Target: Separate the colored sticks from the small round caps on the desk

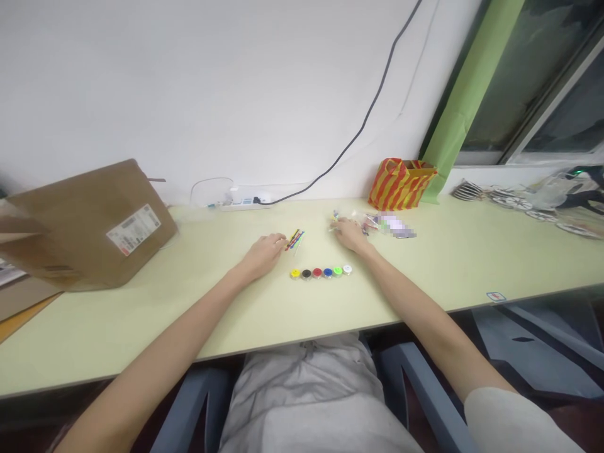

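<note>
My left hand rests on the pale green table, its fingertips beside a small bundle of thin coloured sticks; whether it grips any is too small to tell. My right hand is farther right, its fingers bent over small items near a little yellow and blue piece; what it holds, if anything, is unclear. Between my forearms several small round pots stand in a row: yellow, black, red, blue, green and white.
A cardboard box stands at the left. Against the wall lies a power strip with a black cable. A red and yellow striped bag is at the back right, behind plastic packets. White discs lie far right.
</note>
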`<state>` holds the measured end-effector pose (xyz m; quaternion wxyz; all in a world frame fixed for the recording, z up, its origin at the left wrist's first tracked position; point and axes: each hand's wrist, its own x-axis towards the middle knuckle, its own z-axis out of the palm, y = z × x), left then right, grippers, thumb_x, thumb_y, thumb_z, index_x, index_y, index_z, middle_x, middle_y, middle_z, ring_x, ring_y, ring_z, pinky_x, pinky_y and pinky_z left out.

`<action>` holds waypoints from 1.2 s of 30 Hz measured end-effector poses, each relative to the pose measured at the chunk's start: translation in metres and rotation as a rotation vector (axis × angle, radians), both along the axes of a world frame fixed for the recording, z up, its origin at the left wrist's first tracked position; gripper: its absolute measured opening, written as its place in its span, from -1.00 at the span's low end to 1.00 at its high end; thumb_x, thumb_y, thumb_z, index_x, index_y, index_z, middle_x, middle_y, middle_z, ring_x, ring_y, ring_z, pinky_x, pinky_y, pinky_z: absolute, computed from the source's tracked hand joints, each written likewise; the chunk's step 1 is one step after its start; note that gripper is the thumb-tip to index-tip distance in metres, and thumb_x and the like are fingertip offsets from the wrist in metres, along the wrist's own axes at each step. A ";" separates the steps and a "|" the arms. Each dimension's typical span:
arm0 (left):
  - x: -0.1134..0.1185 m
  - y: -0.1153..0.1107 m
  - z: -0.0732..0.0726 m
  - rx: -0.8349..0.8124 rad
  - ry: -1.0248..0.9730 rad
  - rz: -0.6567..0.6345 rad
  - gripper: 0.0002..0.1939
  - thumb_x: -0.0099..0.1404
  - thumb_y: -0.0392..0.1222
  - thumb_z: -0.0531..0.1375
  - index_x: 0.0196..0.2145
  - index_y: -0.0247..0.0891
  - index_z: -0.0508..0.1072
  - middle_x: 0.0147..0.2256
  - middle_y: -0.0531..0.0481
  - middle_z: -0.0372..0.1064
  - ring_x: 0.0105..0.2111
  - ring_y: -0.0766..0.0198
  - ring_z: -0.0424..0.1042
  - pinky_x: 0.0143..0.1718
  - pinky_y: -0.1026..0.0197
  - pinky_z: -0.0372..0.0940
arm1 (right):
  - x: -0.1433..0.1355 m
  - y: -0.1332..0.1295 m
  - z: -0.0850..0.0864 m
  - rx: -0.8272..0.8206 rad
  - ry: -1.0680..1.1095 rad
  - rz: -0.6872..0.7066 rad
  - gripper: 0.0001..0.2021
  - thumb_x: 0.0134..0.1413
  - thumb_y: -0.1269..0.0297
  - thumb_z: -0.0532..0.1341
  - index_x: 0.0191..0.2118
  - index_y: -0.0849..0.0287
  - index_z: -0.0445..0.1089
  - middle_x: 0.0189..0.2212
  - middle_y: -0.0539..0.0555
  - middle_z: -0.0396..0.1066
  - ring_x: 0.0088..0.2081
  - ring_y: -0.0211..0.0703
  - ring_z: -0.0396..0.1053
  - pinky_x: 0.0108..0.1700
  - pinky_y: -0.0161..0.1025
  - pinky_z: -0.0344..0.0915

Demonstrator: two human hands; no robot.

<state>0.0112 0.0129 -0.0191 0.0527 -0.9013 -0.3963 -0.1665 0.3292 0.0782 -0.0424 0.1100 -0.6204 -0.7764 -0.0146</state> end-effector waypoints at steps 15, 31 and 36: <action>-0.004 0.002 -0.006 -0.165 0.181 -0.052 -0.46 0.56 0.06 -0.18 0.36 -0.08 0.22 0.40 -0.06 0.04 0.39 0.15 0.05 0.39 -0.05 -0.10 | -0.029 -0.022 0.011 0.001 -0.009 0.125 -0.58 0.34 0.40 -0.01 0.23 0.08 0.31 0.19 0.29 0.26 0.17 0.13 0.21 0.14 -0.04 0.11; -0.005 0.002 -0.012 -0.152 0.171 0.004 -0.37 0.54 0.15 -0.20 0.36 -0.21 0.22 0.37 -0.19 0.09 0.36 0.04 0.13 0.32 -0.01 0.04 | -0.045 -0.030 0.014 -0.004 -0.004 0.212 -0.58 0.35 0.41 -0.04 0.24 0.12 0.27 0.16 0.32 0.25 0.15 0.13 0.21 0.14 -0.03 0.11; -0.001 -0.001 -0.014 -0.191 0.158 0.085 -0.36 0.54 0.15 -0.21 0.38 -0.22 0.19 0.39 -0.17 0.05 0.38 0.01 0.07 0.34 -0.07 0.02 | -0.046 -0.027 0.014 0.009 0.067 0.305 -0.62 0.32 0.43 0.03 0.16 0.08 0.36 0.11 0.26 0.28 0.12 0.07 0.24 0.08 -0.08 0.15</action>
